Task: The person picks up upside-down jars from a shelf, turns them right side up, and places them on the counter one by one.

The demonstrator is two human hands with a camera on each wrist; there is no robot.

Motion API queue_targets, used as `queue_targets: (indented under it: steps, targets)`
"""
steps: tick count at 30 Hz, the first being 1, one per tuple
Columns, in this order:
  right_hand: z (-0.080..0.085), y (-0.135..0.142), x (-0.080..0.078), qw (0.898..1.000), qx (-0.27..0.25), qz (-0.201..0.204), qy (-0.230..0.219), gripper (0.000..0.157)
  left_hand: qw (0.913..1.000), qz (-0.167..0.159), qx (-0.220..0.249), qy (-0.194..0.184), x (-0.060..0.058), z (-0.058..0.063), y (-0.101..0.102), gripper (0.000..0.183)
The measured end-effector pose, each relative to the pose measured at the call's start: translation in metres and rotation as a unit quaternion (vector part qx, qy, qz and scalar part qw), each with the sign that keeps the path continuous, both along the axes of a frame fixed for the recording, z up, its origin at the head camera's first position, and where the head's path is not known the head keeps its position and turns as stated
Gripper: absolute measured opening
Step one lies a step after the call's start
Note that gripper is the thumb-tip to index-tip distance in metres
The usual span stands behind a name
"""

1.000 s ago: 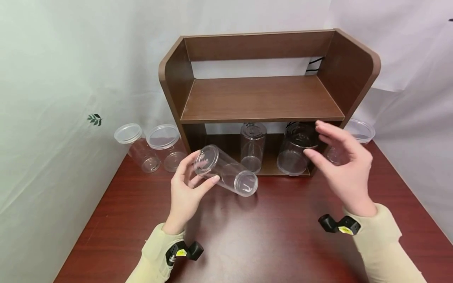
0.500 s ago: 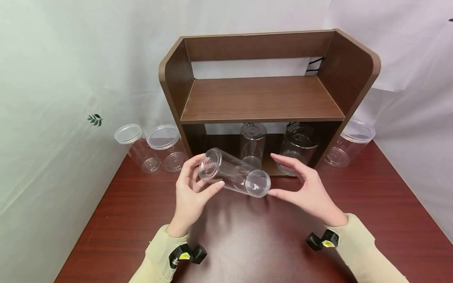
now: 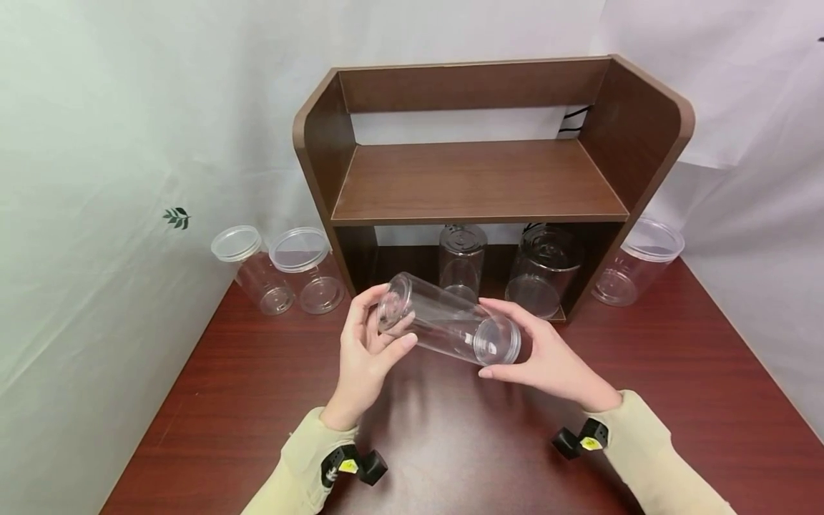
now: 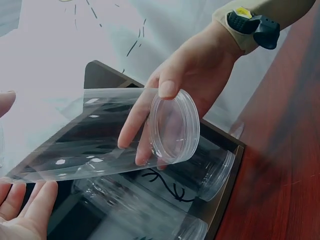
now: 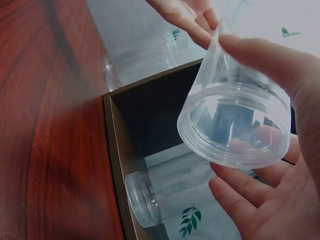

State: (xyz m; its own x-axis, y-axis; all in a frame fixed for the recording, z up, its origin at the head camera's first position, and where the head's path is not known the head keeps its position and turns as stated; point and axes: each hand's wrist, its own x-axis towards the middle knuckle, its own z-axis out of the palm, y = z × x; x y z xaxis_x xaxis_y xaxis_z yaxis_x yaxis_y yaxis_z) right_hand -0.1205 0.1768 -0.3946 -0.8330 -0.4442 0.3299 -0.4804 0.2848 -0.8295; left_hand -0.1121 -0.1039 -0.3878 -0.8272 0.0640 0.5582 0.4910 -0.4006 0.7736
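Observation:
Between both hands a clear cylindrical jar is held aslant above the table, one end up at the left and its ringed, lid-like end down at the right. My left hand grips the upper left end, thumb on the near side and fingers behind. Around the ringed end curls my right hand, with the thumb below and fingers over the far side. In the left wrist view, the right thumb lies at the rim of the jar. Nothing shows inside the jar in the right wrist view.
A brown two-tier shelf stands at the back of the red-brown table. Its lower tier holds a narrow jar and a wide jar. Two lidded jars, one slim and one wider, stand left; another jar stands right.
My right hand has come left from beside the shelf's wide jar and taken hold of the held jar's ringed end. The left hand and jar have shifted right, the jar tilting flatter.

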Motion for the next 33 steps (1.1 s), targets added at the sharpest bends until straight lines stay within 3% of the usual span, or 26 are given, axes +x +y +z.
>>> queue_targets:
  steps: [10,17,21,24,33]
  targets:
    - [0.003,0.003,0.000,0.999,0.009,-0.019,0.024,0.081,0.9996,0.002,-0.028,-0.011,-0.004,-0.005,-0.007,0.078]
    - [0.007,0.005,0.003,1.000,-0.004,-0.029,0.010,0.080,0.9973,0.019,-0.070,-0.006,-0.008,-0.005,-0.020,0.078]
    - [0.010,0.007,0.004,0.999,-0.018,-0.030,0.010,0.081,0.9965,0.048,-0.066,0.017,-0.013,0.002,-0.032,0.083]
    - [0.012,0.009,0.005,0.999,-0.032,-0.033,0.004,0.081,0.9951,0.075,-0.058,0.028,-0.017,0.010,-0.039,0.075]
    - [0.014,0.012,0.006,0.998,-0.056,-0.032,-0.007,0.086,0.9920,0.122,-0.024,0.022,-0.019,0.032,-0.054,0.064]
